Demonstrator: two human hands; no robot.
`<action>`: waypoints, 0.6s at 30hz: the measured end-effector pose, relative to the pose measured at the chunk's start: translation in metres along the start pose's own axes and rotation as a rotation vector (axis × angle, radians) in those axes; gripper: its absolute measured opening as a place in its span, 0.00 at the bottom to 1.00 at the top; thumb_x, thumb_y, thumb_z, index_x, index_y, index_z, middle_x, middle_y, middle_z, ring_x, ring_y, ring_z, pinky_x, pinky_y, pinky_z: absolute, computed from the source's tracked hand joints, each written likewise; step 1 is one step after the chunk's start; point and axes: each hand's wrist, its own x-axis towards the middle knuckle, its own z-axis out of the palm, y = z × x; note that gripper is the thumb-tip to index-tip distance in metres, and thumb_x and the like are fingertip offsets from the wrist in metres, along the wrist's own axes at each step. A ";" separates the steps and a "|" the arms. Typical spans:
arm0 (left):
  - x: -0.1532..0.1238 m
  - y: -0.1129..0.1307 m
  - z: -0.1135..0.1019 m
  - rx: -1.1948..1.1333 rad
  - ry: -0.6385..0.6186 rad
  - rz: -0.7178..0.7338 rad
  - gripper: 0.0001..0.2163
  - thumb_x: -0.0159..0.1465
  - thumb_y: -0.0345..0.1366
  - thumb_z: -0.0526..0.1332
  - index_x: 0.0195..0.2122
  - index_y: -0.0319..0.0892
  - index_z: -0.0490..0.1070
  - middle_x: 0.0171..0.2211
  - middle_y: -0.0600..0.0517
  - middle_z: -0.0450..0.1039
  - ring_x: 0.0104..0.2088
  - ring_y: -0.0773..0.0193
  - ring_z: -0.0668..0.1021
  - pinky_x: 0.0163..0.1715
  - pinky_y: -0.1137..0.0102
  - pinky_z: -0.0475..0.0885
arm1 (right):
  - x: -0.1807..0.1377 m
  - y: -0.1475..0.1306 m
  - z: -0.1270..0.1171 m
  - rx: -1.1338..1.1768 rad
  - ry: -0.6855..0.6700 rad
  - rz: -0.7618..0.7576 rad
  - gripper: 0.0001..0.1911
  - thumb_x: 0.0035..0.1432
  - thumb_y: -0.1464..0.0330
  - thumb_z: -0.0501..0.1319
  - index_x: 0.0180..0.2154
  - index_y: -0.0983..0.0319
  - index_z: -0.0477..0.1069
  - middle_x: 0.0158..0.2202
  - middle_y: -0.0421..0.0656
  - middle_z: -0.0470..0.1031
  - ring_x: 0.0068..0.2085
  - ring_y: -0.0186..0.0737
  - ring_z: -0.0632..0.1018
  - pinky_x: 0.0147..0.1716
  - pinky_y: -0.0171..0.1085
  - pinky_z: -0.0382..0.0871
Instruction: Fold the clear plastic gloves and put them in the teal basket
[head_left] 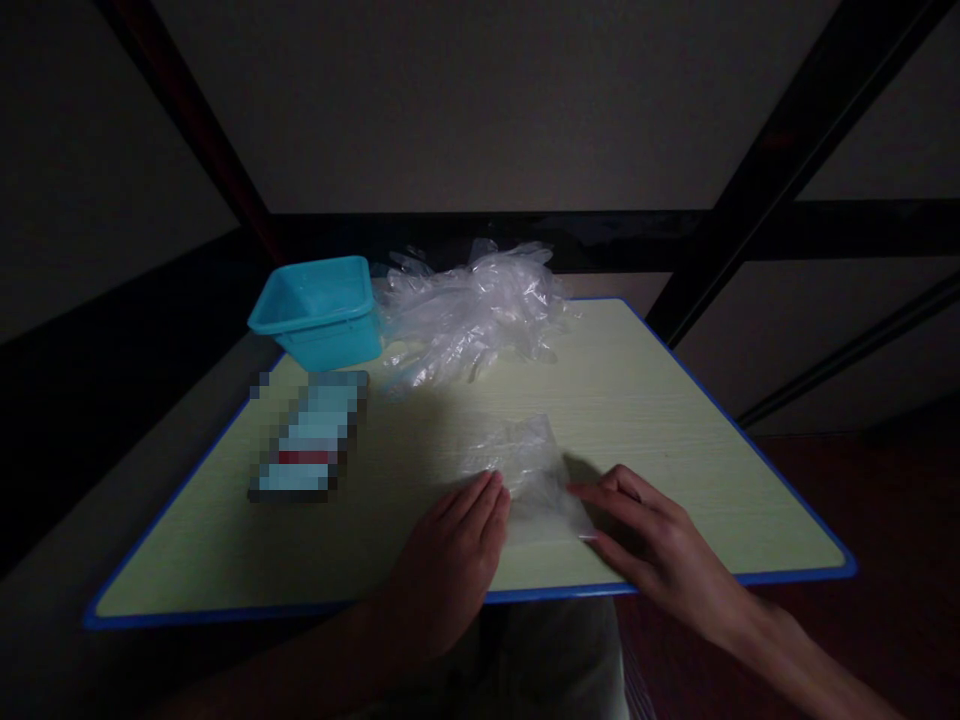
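Note:
A flat, squarish piece of thin clear plastic film lies creased on the tabletop near the front edge. My left hand rests on its left side with the fingers stretched out together and laid flat. At the right edge of the film is my right hand, its forefinger and thumb tips touching the plastic with a gap between them; the other fingers are curled. Beyond the film, a loose heap of clear plastic disposable gloves spreads over the back of the table.
A turquoise plastic basket stands at the back left corner. In front of it lies a phone, blurred into blocks. The small pale table has a blue rim, and a dark-framed panel wall rises behind it.

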 end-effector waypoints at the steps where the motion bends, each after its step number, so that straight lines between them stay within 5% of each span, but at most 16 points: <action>1: 0.000 0.000 0.000 -0.001 0.006 0.002 0.17 0.63 0.23 0.47 0.50 0.33 0.68 0.51 0.41 0.71 0.52 0.56 0.73 0.49 0.64 0.71 | 0.002 0.002 -0.002 -0.105 0.008 -0.087 0.15 0.58 0.72 0.55 0.46 0.63 0.73 0.31 0.47 0.72 0.32 0.41 0.74 0.28 0.40 0.74; 8: 0.003 -0.003 -0.002 -0.008 -0.010 0.023 0.15 0.63 0.24 0.48 0.48 0.31 0.69 0.50 0.40 0.72 0.51 0.57 0.74 0.48 0.65 0.71 | 0.021 0.014 -0.004 -0.285 -0.113 -0.429 0.16 0.64 0.71 0.48 0.45 0.65 0.73 0.43 0.50 0.76 0.47 0.46 0.75 0.44 0.44 0.73; 13: 0.009 -0.009 -0.007 -0.052 -0.078 0.036 0.16 0.62 0.23 0.47 0.47 0.32 0.69 0.49 0.40 0.73 0.49 0.57 0.75 0.47 0.65 0.71 | 0.030 0.021 -0.005 -0.183 -0.205 -0.373 0.18 0.66 0.68 0.46 0.46 0.65 0.72 0.42 0.49 0.78 0.44 0.43 0.78 0.44 0.45 0.73; 18: 0.020 -0.016 -0.021 -0.191 -0.286 -0.013 0.15 0.60 0.24 0.49 0.46 0.34 0.68 0.46 0.41 0.73 0.45 0.56 0.76 0.44 0.63 0.72 | 0.036 0.024 -0.008 -0.110 -0.238 -0.326 0.17 0.65 0.70 0.47 0.47 0.64 0.72 0.38 0.49 0.78 0.41 0.43 0.78 0.40 0.44 0.74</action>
